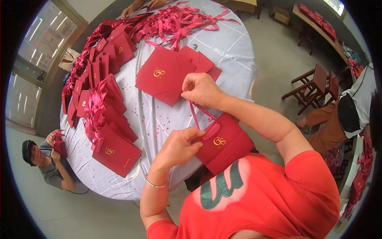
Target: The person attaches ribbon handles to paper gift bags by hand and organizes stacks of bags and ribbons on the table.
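A dark red paper gift bag (232,149) with a gold emblem leans at the table's near edge, against my body. Fingers of my left hand (180,148) are pinched at its top edge, on a red ribbon (211,131). Above the bag, my right hand (203,91) is raised with thumb and forefinger closed on the thin upper part of the ribbon, which runs down to the bag. Beyond my right hand lie flat red bags (165,69), loosely stacked. To my left, more bags (119,149) with ribbon bows overlap in a row.
Loose red ribbons (179,22) heap at the far side of the round table (153,175), where another person's hands reach in. Red confetti dots the pale cloth. A person (43,159) sits at the left holding a bag. Wooden stools (312,85) and a standing person (338,115) are at the right.
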Available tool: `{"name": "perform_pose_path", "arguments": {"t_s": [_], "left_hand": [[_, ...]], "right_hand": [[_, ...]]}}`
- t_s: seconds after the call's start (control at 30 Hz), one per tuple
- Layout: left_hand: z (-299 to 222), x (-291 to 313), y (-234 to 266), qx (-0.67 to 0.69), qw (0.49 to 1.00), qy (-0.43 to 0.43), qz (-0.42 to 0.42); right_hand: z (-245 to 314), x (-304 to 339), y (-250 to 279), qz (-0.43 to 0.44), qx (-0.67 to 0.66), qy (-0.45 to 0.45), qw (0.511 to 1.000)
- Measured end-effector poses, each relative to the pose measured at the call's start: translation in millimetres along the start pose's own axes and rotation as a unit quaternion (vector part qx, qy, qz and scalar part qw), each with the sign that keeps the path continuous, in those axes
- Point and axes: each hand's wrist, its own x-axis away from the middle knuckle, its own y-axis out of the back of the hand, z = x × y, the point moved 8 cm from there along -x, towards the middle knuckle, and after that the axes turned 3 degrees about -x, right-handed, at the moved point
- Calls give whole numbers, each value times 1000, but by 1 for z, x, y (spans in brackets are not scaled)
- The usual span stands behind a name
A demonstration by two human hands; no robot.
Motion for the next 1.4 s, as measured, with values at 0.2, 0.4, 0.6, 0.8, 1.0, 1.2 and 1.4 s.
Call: {"name": "perform_pose_path", "arguments": {"t_s": [0.2,0.4,0.6,0.8,1.0,1.2,1.4], "left_hand": [[-5,2,0,46,999,-26,9],[10,5,21,141,989,27,-17],[20,5,58,350,926,-13,-142],[22,8,60,384,901,-41,-200],[31,7,71,450,857,-93,-232],[55,19,102,519,768,-85,-366],[73,43,137,498,742,-122,-432]], "right_hand": [[-5,-2,-5,38,-36,-44,998],[45,21,37,-11,25,-11,1000],[27,98,74,36,-202,-124,971],[71,117,31,116,-512,-62,849],[114,89,18,24,-100,21,994],[198,21,20,32,129,250,959],[172,76,-43,121,409,465,776]]}}
